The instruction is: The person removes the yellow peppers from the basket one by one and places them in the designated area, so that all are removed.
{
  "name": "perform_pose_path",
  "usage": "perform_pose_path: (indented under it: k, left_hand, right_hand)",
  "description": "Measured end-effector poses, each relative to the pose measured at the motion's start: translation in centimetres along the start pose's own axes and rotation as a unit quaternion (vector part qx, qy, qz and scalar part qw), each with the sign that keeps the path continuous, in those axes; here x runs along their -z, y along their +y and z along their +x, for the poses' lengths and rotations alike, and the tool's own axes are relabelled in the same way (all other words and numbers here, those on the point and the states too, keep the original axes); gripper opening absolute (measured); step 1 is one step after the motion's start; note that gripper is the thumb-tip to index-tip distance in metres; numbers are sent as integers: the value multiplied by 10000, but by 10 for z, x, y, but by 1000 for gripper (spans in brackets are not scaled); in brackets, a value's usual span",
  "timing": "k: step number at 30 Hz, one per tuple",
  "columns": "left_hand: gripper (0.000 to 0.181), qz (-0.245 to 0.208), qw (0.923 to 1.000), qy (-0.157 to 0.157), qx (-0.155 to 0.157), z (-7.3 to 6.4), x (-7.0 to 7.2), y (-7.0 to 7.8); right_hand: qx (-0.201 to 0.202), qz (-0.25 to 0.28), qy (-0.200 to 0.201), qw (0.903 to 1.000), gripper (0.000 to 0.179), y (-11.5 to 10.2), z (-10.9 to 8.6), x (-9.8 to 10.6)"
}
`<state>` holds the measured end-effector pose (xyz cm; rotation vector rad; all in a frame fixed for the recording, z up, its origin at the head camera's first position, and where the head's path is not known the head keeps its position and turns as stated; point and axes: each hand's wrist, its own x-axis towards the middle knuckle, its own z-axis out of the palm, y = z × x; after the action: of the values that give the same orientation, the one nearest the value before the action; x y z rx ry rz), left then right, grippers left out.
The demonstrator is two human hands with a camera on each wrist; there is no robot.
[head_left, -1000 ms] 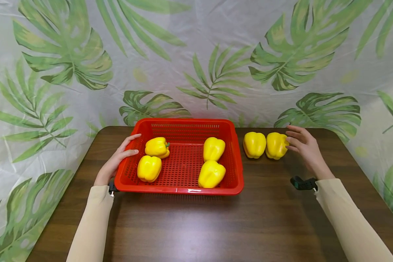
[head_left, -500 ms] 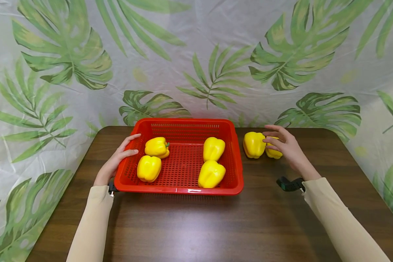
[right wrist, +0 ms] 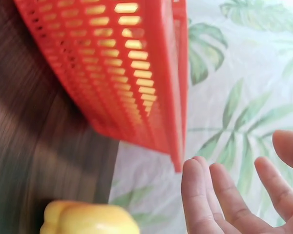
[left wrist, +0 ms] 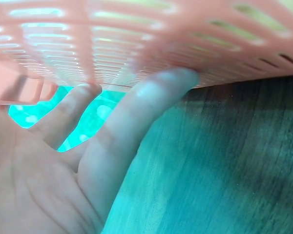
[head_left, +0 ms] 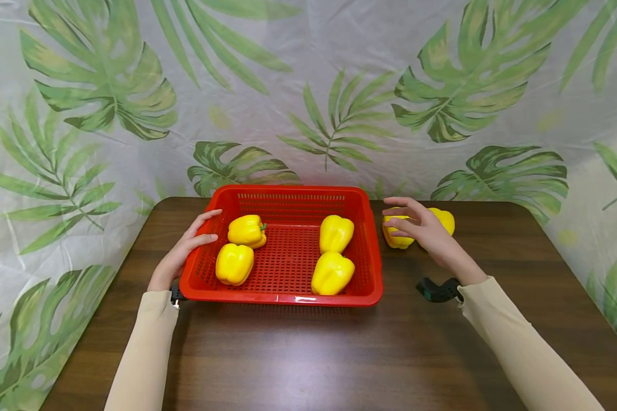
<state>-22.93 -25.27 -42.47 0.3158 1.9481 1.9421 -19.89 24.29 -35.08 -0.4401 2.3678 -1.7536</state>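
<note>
In the head view, my left hand (head_left: 185, 245) holds the left rim of the red plastic basket (head_left: 283, 298), with fingers showing over the edge. The left wrist view has two fingers (left wrist: 119, 126) against its slotted outer wall. Two yellow bell peppers (head_left: 233, 265) lie at the basket's left, and two more bell peppers (head_left: 332, 274) at its right. My right hand (head_left: 427, 228) hovers with spread fingers over a yellow bell pepper (head_left: 398, 241) on the table, partly hiding it. Another bell pepper (head_left: 444, 220) sits behind that hand. In the right wrist view the fingers hold nothing.
The dark wooden table (head_left: 288, 354) carries everything. Behind it hangs a pale cloth (head_left: 339, 114) printed with green leaves. A black wrist strap (head_left: 439, 290) is on my right wrist.
My right hand has moved left, from beside the outer bell pepper to over the one nearer the basket. The left hand, the basket and the bell peppers have stayed put.
</note>
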Motion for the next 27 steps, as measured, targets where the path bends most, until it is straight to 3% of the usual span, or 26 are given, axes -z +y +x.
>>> perform_pose_path:
  k: [11, 27]
  left_hand:
    - [60, -29, 10000, -14, 17, -1, 0, 1]
    - [59, -51, 10000, -36, -38, 0, 0, 0]
  right_hand:
    - [-192, 18, -560, 9982, 48, -19, 7, -25]
    - [-407, -762, -1501, 9849, 46, -34, 20, -57]
